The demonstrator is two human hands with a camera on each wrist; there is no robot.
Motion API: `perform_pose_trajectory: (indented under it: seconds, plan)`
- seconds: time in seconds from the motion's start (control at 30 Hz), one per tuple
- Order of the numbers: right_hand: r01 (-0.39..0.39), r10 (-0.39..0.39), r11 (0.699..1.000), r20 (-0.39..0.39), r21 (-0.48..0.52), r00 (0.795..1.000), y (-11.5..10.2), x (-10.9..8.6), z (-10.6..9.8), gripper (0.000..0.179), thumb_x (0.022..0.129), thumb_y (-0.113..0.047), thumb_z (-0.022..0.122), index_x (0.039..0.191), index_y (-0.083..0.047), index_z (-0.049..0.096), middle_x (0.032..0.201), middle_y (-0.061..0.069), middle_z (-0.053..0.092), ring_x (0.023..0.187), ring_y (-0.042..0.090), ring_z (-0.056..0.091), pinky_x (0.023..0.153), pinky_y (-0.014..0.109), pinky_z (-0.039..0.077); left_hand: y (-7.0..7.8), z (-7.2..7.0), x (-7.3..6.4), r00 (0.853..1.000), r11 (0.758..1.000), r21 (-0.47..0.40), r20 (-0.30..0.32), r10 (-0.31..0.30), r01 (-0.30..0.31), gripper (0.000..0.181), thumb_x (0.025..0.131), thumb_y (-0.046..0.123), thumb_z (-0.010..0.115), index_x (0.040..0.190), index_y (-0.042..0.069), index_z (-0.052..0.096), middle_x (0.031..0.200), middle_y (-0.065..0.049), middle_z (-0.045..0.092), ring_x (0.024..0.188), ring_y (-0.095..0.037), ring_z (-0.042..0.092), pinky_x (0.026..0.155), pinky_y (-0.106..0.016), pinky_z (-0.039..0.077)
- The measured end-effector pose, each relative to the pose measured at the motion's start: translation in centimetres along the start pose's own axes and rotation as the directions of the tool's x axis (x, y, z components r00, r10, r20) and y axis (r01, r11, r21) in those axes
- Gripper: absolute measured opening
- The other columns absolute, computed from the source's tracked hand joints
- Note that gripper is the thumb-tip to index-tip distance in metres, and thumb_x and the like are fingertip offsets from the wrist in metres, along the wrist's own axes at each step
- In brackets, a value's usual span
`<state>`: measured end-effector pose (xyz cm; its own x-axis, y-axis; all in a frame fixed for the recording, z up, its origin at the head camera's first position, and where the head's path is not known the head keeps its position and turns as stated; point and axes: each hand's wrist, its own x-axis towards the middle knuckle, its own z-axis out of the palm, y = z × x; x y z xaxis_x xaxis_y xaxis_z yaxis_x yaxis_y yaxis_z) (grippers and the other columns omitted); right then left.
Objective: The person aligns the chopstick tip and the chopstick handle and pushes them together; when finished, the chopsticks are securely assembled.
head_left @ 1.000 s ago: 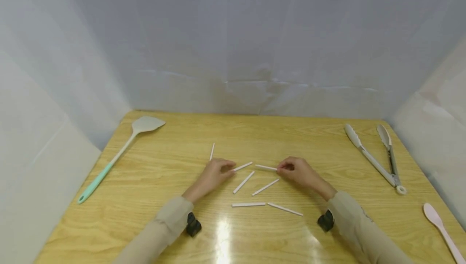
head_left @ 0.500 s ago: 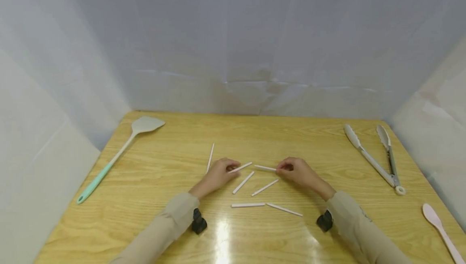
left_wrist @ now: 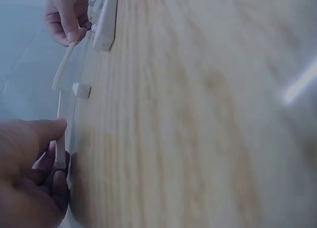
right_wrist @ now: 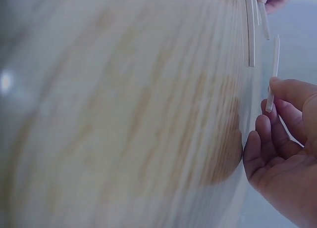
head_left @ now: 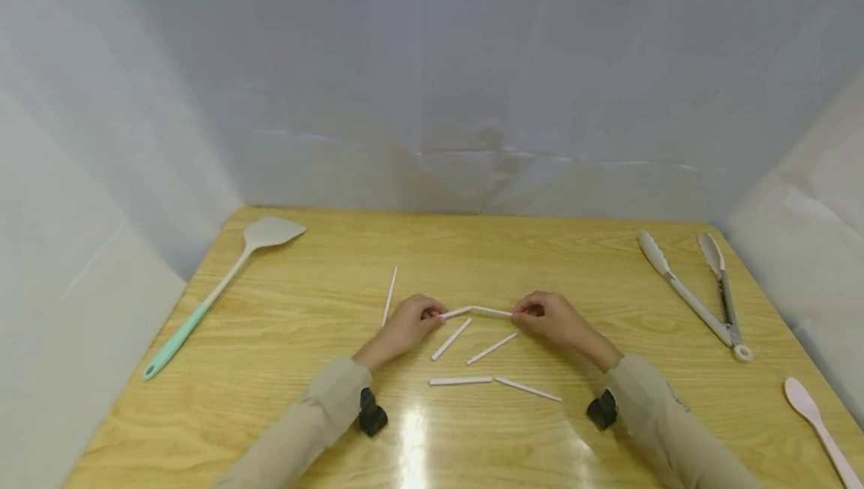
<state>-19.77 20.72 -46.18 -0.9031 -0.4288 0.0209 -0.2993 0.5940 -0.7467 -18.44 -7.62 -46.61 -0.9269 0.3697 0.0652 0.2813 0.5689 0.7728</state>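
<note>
Thumb and fingers of my left hand (head_left: 405,324) pinch a slim white stick (head_left: 457,313), square-ended in the left wrist view. Opposite it, my right hand (head_left: 550,316) pinches another slim white stick (right_wrist: 273,72) near its end. The two sticks' inner ends come very close in the head view; whether they touch I cannot tell. Below them lie two slanted white sticks, a left one (head_left: 451,340) and a right one (head_left: 491,349). Nearer me are a level stick (head_left: 461,381) and a tilted stick (head_left: 528,390), almost end to end. One more stick (head_left: 389,296) is partly behind my left hand.
A turner with a mint handle (head_left: 178,339) lies at the left of the wooden table (head_left: 304,414). Spread metal tongs (head_left: 698,309) are at the right, with a pink spoon (head_left: 803,399) nearer me. White sheeting (head_left: 432,99) stands behind and at both sides.
My left hand has moved slightly right and regripped its stick, which now lies flatter, its tip nearer the right-hand stick. The right hand has stayed almost still.
</note>
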Motion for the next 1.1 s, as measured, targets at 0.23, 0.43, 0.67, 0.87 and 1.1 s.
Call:
perform_pose_trajectory:
  seconds: [0.23,0.43,0.67,0.87,1.1]
  plan:
    - [-0.016,0.016,1.000,-0.021,-0.009,1.000,0.0,0.0,-0.5,0.010,0.089,-0.013,0.067,0.092,-0.003,0.070,0.087,0.004,0.066,0.078,0.012,0.058,0.070,0.024,0.049,0.2,-0.1,-0.3,0.999,0.999,-0.046,-0.036,-0.007,0.005,0.016,0.092,0.010,0.061,0.103,0.000,0.067,0.094,-0.008,0.060,0.089,-0.021,0.057,0.082,-0.037,0.050]
    - [0.002,-0.003,1.000,-0.067,-0.012,0.998,-1.0,-0.1,-1.2,0.008,0.089,-0.009,0.065,0.092,-0.004,0.070,0.086,0.003,0.066,0.077,0.011,0.057,0.070,0.025,0.050,0.5,-0.5,-0.7,0.996,0.996,-0.081,-0.086,0.019,-0.026,0.017,0.094,0.010,0.058,0.106,0.001,0.066,0.096,-0.007,0.058,0.090,-0.020,0.057,0.082,-0.036,0.051]
    - [0.148,-0.150,0.989,-0.177,-0.024,0.973,-3.2,-1.0,-1.6,0.006,0.087,-0.007,0.068,0.092,-0.004,0.070,0.083,0.002,0.065,0.074,0.005,0.056,0.065,0.024,0.051,1.9,-1.4,-1.1,0.980,0.987,-0.125,-0.183,0.081,-0.105,0.013,0.093,0.006,0.057,0.103,0.002,0.066,0.094,-0.006,0.060,0.089,-0.019,0.057,0.078,-0.032,0.050]
    - [0.211,-0.208,0.977,-0.229,-0.014,0.951,-5.1,-1.9,-2.2,0.006,0.088,-0.005,0.067,0.092,-0.004,0.071,0.082,-0.001,0.062,0.073,0.004,0.054,0.064,0.022,0.049,3.2,-2.1,-1.2,0.969,0.979,-0.152,-0.226,0.098,-0.134,0.013,0.092,0.006,0.059,0.103,0.002,0.065,0.094,-0.007,0.061,0.088,-0.020,0.058,0.080,-0.034,0.051]
    - [0.256,-0.251,0.967,-0.238,-0.010,0.938,-6.2,-2.4,-2.7,0.007,0.087,-0.003,0.067,0.093,-0.004,0.070,0.083,0.000,0.062,0.073,0.003,0.055,0.064,0.022,0.050,4.2,-3.0,-1.1,0.959,0.973,-0.147,-0.247,0.138,-0.177,0.014,0.092,0.007,0.059,0.104,0.001,0.065,0.094,-0.008,0.061,0.091,-0.024,0.059,0.083,-0.040,0.051]
